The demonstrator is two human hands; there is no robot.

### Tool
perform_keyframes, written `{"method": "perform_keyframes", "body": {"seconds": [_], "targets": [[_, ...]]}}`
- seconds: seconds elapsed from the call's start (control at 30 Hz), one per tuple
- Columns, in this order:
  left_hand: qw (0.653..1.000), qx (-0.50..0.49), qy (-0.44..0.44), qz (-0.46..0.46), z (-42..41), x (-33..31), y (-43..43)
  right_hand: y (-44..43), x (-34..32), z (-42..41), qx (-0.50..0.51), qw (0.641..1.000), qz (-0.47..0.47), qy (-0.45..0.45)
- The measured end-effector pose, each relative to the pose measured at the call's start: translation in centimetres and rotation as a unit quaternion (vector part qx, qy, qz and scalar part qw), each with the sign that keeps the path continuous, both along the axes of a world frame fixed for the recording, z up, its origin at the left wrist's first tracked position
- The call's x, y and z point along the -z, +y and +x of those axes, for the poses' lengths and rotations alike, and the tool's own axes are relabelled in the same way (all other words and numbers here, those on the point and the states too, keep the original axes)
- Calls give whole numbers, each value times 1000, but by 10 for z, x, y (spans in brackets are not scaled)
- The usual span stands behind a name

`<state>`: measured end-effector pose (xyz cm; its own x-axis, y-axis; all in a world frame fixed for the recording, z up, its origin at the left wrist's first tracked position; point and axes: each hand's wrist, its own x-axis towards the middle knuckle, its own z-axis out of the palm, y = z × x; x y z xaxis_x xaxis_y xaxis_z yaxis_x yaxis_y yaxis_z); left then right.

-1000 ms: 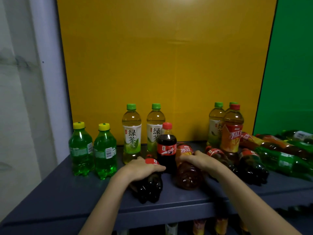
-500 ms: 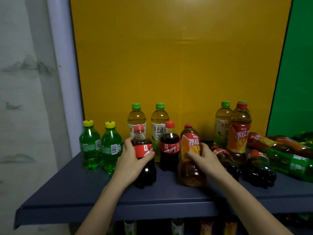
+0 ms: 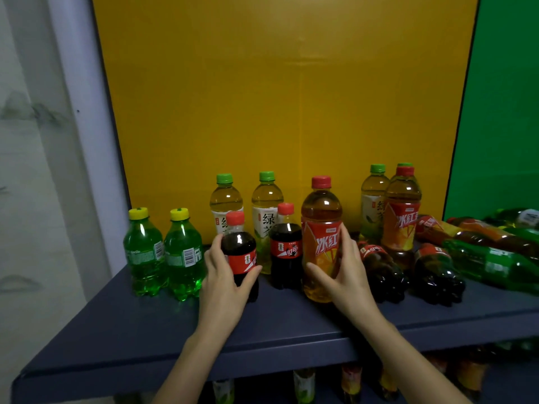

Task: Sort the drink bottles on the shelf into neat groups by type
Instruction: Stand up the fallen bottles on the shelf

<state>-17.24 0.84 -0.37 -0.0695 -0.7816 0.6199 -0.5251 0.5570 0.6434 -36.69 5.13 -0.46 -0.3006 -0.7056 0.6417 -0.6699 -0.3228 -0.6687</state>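
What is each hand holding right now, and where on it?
Left hand grips the small cola bottle around its labelled middle; right hand grips the iced red tea bottle around its label.

The left hand (image 3: pixel 224 275), down toward seven o'clock, and the right hand (image 3: pixel 345 272), toward five, are bare and slim-fingered, on bare, slender forearms (image 3: pixel 201 354).

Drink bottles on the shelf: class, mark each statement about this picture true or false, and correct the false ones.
1. The left hand grips an upright cola bottle. True.
2. The right hand holds a green tea bottle. False: it holds a red-capped iced tea bottle.
3. Two yellow-capped green soda bottles stand at the shelf's left end. True.
4. Every cola bottle stands upright. False: two other cola bottles lie on their sides.
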Motion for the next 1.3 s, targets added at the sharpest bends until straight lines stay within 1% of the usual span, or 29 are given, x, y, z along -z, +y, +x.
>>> {"method": "perform_keyframes", "body": {"seconds": [0.17,0.27,0.3,0.33,0.4,0.47,0.53,0.6,0.7,0.8,0.87,0.97,1.0,1.03,1.1,1.17,1.23,1.3], "targets": [[1000,10,13,9,-2,4,1,2,3,4,4,1000,8,-24],[999,-26,7,23,-7,5,7,11,0,0,6,1000,26,2],[999,-49,8,4,-9,4,10,18,-1,-2,3,999,32,16],[997,-66,14,-40,-12,4,14,26,-4,-6,2,999,31,36],[984,-66,31,-165,-21,2,27,46,-13,-20,14,997,14,77],[967,-22,30,-253,-35,-3,40,66,-27,-40,29,995,-5,97],[961,41,10,-274,-54,-13,53,81,-41,-65,37,996,-7,83],[963,89,-12,-254,-79,-22,63,92,-51,-92,52,997,4,55],[969,114,-41,-214,-118,-26,69,96,-56,-137,85,995,31,29],[976,119,-66,-171,-155,-23,67,91,-53,-177,104,990,79,49],[982,121,-56,-136,-177,-21,62,85,-50,-198,110,984,116,72],[990,128,18,-60,-204,-21,54,75,-43,-218,106,978,153,89],[991,122,30,-38,-211,-21,51,72,-41,-223,100,977,166,94],[994,105,22,-22,-218,-20,48,69,-38,-227,93,974,182,98],[997,60,-43,20,-227,-17,39,64,-36,-232,89,966,219,107],[990,19,-110,88,-234,-20,32,60,-36,-233,97,954,254,123],[974,-8,-162,158,-238,-25,24,57,-37,-233,101,943,289,129],[952,-16,-191,239,-243,-31,15,53,-38,-231,104,933,318,134]]}}
